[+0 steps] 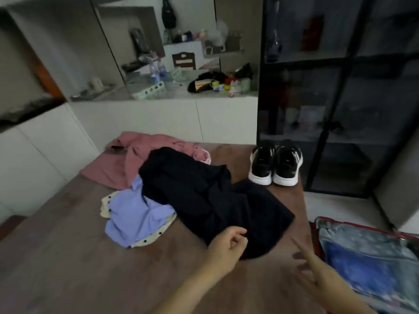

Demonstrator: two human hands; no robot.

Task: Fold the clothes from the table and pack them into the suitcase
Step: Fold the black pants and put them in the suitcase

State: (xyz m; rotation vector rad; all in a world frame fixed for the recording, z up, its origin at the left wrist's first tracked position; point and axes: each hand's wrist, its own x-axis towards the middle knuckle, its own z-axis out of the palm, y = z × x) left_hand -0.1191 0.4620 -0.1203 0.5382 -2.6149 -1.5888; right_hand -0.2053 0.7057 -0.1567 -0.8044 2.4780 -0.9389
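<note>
A black garment [210,196] lies crumpled across the middle of the brown table [68,257]. My left hand [226,248] pinches its near edge with curled fingers. To the right, my right hand [313,268] hovers over the table's right edge, blurred, fingers spread and holding nothing. A lilac shirt with cream trim [133,214] lies partly under the black garment on the left. Behind it is a pink garment [127,159]. The open suitcase [362,232], red-rimmed with a pale lining and something blue inside, sits low at the right.
A pair of black sneakers with white soles [275,164] stands at the table's far right corner. A dark glass cabinet [340,98] rises behind them. A white counter [158,96] with bottles and clutter runs along the back.
</note>
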